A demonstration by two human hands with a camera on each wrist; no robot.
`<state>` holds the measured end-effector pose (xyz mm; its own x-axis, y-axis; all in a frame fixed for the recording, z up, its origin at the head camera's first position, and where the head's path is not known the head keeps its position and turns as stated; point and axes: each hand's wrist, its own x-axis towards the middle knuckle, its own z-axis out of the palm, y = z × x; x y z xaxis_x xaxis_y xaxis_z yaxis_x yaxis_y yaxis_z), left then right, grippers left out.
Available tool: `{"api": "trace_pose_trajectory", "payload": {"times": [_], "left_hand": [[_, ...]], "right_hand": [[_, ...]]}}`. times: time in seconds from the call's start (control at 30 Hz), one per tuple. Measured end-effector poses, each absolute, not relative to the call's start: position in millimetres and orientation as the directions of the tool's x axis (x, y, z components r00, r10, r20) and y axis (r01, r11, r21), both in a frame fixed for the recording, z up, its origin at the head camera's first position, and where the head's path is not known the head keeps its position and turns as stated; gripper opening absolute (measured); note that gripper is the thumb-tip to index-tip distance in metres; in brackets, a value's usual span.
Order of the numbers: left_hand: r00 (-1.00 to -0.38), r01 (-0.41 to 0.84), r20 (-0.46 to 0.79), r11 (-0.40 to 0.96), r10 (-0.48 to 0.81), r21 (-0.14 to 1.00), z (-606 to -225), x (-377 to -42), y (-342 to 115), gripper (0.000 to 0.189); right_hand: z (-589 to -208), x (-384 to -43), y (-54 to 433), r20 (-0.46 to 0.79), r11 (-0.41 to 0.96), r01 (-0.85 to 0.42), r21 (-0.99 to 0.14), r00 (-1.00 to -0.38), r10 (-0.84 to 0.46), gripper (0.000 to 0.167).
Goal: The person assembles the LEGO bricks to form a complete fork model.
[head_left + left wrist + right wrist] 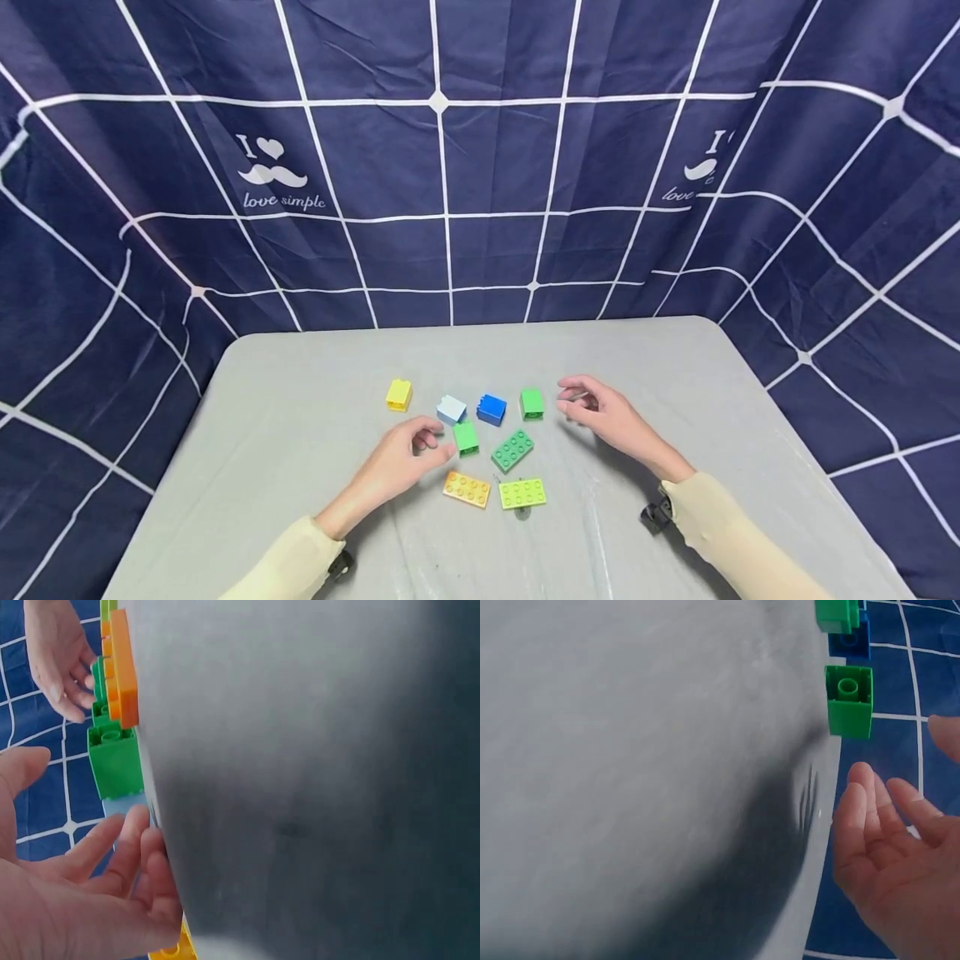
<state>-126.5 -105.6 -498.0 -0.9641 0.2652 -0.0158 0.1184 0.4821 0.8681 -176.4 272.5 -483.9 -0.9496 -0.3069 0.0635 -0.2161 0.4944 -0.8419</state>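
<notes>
Loosely curled and holding nothing, my left hand [397, 462] is just left of a green block [466, 439] lying on its side. In the left wrist view the thumb and fingers of my left hand [90, 892] are apart, with that green block [118, 766] beyond them. A light blue block [451, 409] lies just past its fingertips. My right hand [607, 417], also bare and relaxed, hovers to the right of another green block [532, 404]. The right wrist view shows that green block's hollow underside [848, 688] a short gap from the fingertips.
A blue block [491, 409] and a yellow block [399, 395] lie along the back. Between and nearer the front are a dark green brick [513, 451], an orange brick [467, 489] and a lime brick [522, 493]. The grey table [300, 417] meets a dark blue curtain [487, 167].
</notes>
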Motion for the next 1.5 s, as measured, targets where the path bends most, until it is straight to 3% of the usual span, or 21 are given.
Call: {"api": "trace_pose_trajectory", "payload": {"times": [0.27, 0.77, 1.23, 1.5], "left_hand": [[-0.972, 0.158, 0.042, 0.509, 0.231, 0.846, -502.7, -129.9, -90.8, 0.031], [-0.976, 0.155, 0.046, 0.532, 0.213, 0.832, -504.1, -133.0, -85.5, 0.032], [-0.965, 0.219, 0.093, 0.564, 0.243, 0.796, -507.1, -132.1, -81.4, 0.032], [-0.96, 0.233, 0.105, 0.535, 0.26, 0.812, -506.0, -132.9, -79.7, 0.032]], "right_hand": [[-488.7, -189.2, 263.6, -0.014, 0.535, -0.158, -0.83, -0.953, -0.304, 0.042], [-496.4, -199.2, 243.0, -0.091, 0.555, -0.107, -0.825, -0.944, -0.317, 0.049], [-499.3, -201.1, 238.6, -0.088, 0.605, -0.125, -0.786, -0.947, -0.31, 0.04], [-496.7, -202.4, 239.9, -0.075, 0.612, -0.142, -0.778, -0.946, -0.315, 0.042]]}}
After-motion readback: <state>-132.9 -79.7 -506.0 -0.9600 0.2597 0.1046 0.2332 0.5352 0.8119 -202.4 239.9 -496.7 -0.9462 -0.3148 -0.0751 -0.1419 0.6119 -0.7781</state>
